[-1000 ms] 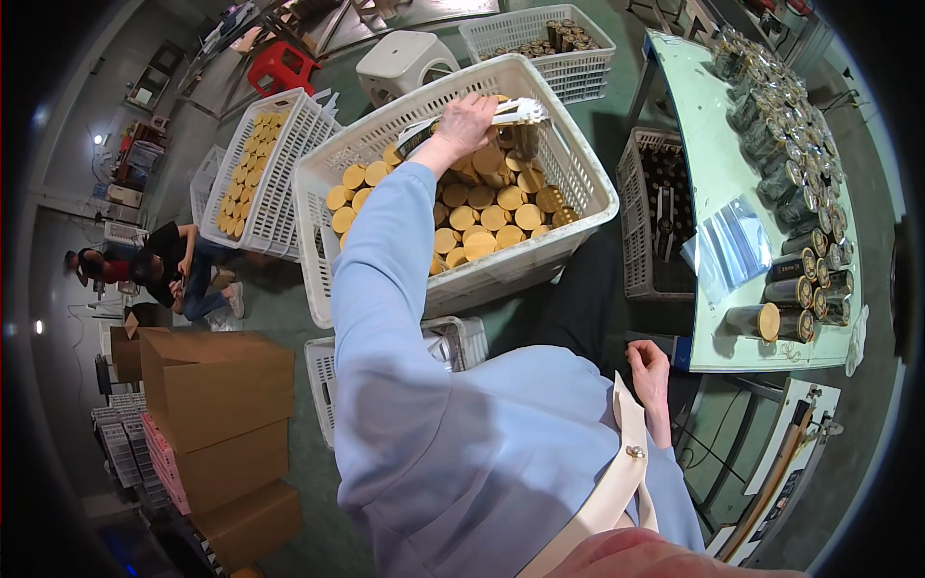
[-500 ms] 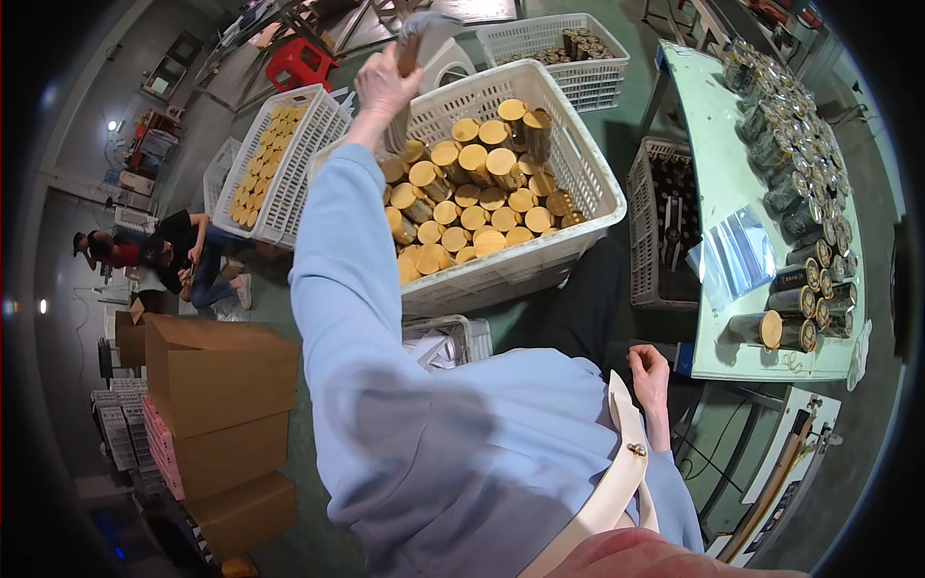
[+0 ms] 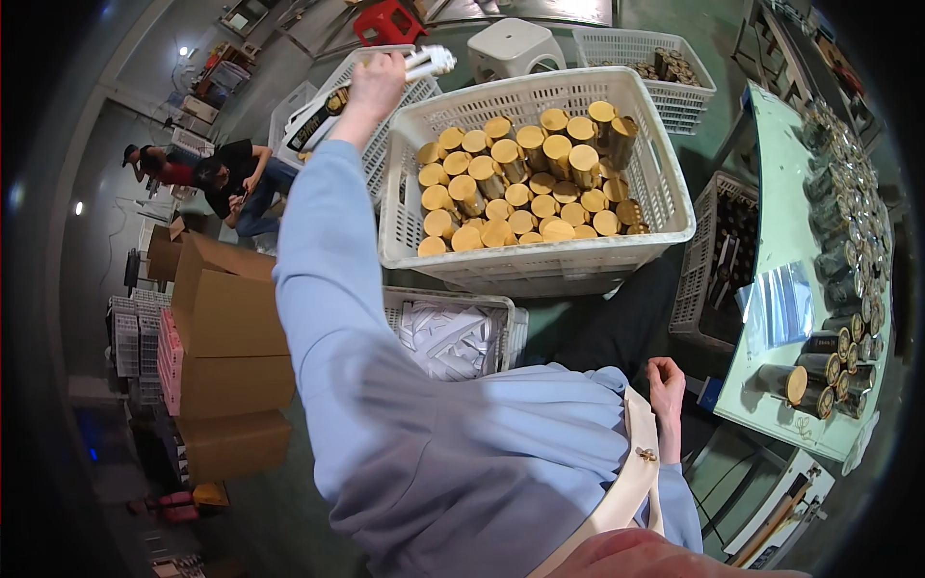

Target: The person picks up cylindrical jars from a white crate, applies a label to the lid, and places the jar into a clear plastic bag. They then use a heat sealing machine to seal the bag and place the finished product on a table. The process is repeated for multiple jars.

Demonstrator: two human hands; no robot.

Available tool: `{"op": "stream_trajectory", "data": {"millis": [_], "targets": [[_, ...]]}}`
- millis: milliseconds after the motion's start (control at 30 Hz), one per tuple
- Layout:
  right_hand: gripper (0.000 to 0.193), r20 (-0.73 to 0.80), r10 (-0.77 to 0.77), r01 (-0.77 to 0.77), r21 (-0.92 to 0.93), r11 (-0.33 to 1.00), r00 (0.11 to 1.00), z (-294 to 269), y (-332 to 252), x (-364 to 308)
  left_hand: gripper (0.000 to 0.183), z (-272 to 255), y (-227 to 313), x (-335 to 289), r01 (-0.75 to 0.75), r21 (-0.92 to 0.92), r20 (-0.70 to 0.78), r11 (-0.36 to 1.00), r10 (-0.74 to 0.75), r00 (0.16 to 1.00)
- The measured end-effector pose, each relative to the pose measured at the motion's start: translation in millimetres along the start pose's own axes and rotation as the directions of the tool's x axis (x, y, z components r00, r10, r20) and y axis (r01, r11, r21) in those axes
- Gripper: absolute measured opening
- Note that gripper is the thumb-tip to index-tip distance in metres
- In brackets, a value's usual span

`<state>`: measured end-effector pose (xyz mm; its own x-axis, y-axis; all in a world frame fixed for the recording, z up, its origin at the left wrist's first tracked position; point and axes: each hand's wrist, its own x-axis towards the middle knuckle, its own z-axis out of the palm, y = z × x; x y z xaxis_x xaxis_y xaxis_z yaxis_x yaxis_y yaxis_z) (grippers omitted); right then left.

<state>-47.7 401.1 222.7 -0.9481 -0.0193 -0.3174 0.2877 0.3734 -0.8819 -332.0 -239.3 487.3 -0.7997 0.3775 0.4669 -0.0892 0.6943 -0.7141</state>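
My left hand is raised over the far left corner of a big white crate, its fingers closed around a bundle of long white strips with a black and gold printed end. Below it, the white crate holds many upright cylindrical canisters with gold lids, some standing higher than the others. By my right hip, my right hand hangs low with its fingers curled in, and nothing shows in it. Close to that hand is the corner of the light green table.
Clear-wrapped dark canisters and plastic bags lie on the table. A small crate of white strips stands before me. Around are a dark-filled crate, white stool, red stool, cardboard boxes and a seated person.
My view has swung left, so the crate and table sit further right. My left hand has moved left relative to the crate with the strips in it. The right hand stays curled by my hip.
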Motion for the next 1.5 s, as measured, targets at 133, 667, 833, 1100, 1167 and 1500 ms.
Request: {"op": "stream_trajectory", "data": {"millis": [133, 667, 833, 1100, 1167, 1500], "targets": [[0.013, 0.013, -0.028, 0.028, -0.050, 0.998, 1.000, 3.8, 5.1, 0.9, 0.019, 44.5, 60.1, -53.8, 0.042, 0.069, 0.233, 0.997, -0.057, 0.971], [0.012, 0.052, 0.054, -0.039, -0.252, 0.967, 0.997, 8.4, 6.4, 2.1, 0.032, 87.7, 146.4, -75.0, 0.147, -0.022, 0.217, 0.989, -0.139, 0.966], [0.014, 0.049, 0.043, -0.027, -0.289, 0.957, 0.998, 6.8, -1.5, 7.5, 0.034, 103.6, 177.1, -90.5, 0.089, 0.000, 0.180, 0.996, -0.088, 0.980], [0.014, 0.033, 0.061, -0.050, -0.270, 0.962, 0.998, 4.7, 23.2, 0.1, 0.084, 83.6, 148.7, -89.0, 0.143, -0.153, 0.408, 0.978, -0.069, 0.910], [0.013, 0.042, 0.051, -0.038, -0.261, 0.965, 0.998, 4.8, 28.6, 0.3, 0.097, 67.3, 129.3, -97.5, 0.216, -0.216, 0.462, 0.952, -0.095, 0.882], [0.012, 0.094, 0.052, -0.024, -0.278, 0.960, 0.994, 8.8, 40.6, 4.4, 0.090, 101.0, 74.6, -90.0, 0.062, -0.343, 0.560, 0.937, 0.151, 0.815]]}}
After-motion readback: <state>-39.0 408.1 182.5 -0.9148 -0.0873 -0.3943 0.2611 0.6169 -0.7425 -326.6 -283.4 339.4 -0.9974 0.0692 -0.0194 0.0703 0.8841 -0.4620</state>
